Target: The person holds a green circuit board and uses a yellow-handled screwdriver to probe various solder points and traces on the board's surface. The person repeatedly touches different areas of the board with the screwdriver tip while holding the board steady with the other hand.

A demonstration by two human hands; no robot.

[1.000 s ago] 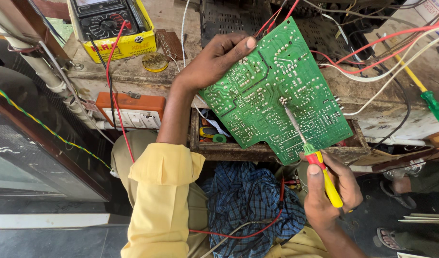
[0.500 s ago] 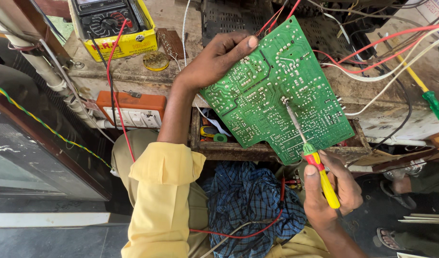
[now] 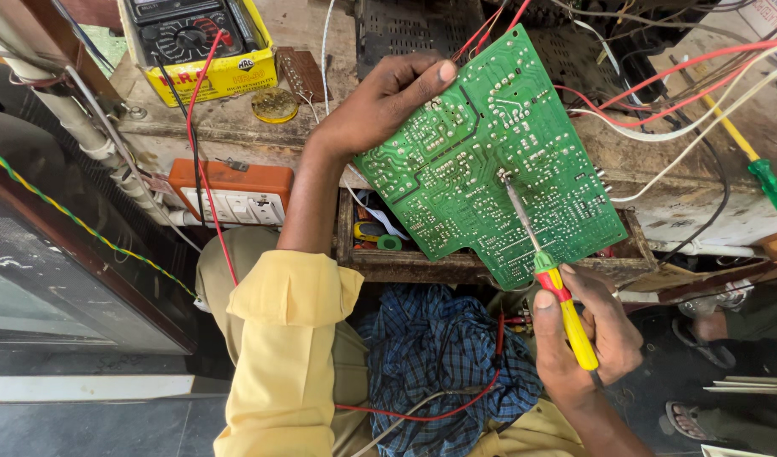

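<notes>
My left hand [image 3: 380, 106] grips the top left edge of a green circuit board [image 3: 490, 161], holding it tilted with its solder side up over the workbench. My right hand [image 3: 587, 334] holds a screwdriver [image 3: 545, 267] with a yellow and red handle. Its metal shaft runs up across the board and the tip touches the solder side near the board's middle. A yellow sleeve covers my left upper arm.
A yellow-cased multimeter [image 3: 194, 42] with red and black leads sits at the back left. An orange socket box [image 3: 232, 195] hangs on the bench front. A green-handled screwdriver [image 3: 761, 169] lies at the right among loose wires. An open drawer [image 3: 388, 245] sits under the board; blue checked cloth [image 3: 439, 355] lies below.
The screwdriver tip has shifted slightly on the board and my right hand has moved a little. The left hand and the board stay in place.
</notes>
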